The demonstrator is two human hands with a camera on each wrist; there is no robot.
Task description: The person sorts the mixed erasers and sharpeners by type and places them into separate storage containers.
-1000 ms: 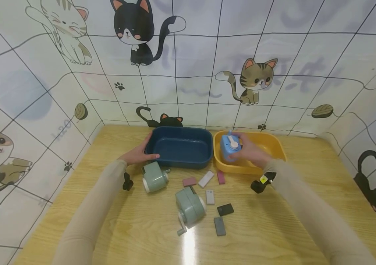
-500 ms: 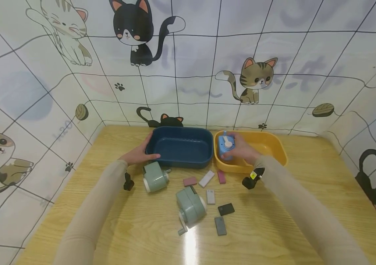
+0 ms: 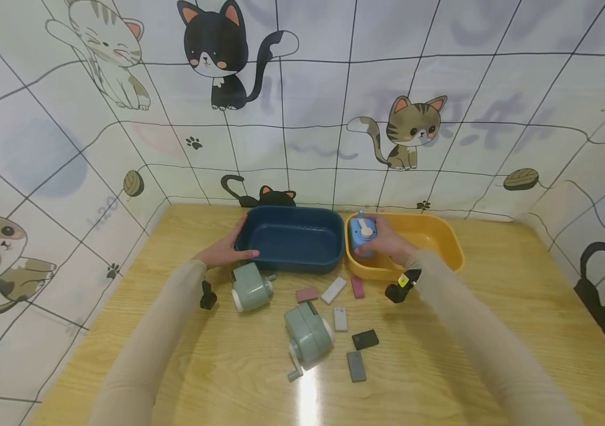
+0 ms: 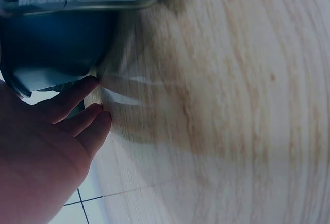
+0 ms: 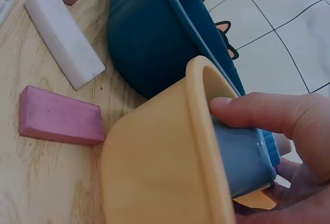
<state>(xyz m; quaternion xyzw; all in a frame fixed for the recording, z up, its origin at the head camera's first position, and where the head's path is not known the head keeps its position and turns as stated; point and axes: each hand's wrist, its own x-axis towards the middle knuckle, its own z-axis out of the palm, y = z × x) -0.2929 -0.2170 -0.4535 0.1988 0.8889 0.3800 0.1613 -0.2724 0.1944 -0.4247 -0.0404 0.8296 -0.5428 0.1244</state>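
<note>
My right hand [image 3: 388,242] grips a light blue pencil sharpener [image 3: 362,235] with a white crank, low inside the left end of the yellow tub [image 3: 443,234]. In the right wrist view my fingers [image 5: 268,116] curl round the blue sharpener [image 5: 242,157] behind the yellow tub's wall [image 5: 160,167]. My left hand [image 3: 222,251] holds the near left corner of the dark blue tub [image 3: 292,239], thumb on its front rim; the left wrist view shows the fingers [image 4: 82,110] against the blue tub [image 4: 51,49].
Two pale green sharpeners [image 3: 249,287] [image 3: 308,334] lie on the wooden table in front of the tubs. Several erasers, pink [image 3: 306,294], white [image 3: 332,290] and grey [image 3: 356,365], are scattered near them. Cat-patterned walls enclose the table on three sides.
My right hand has lowered the blue sharpener deeper into the yellow tub's left end. The left hand stays on the blue tub.
</note>
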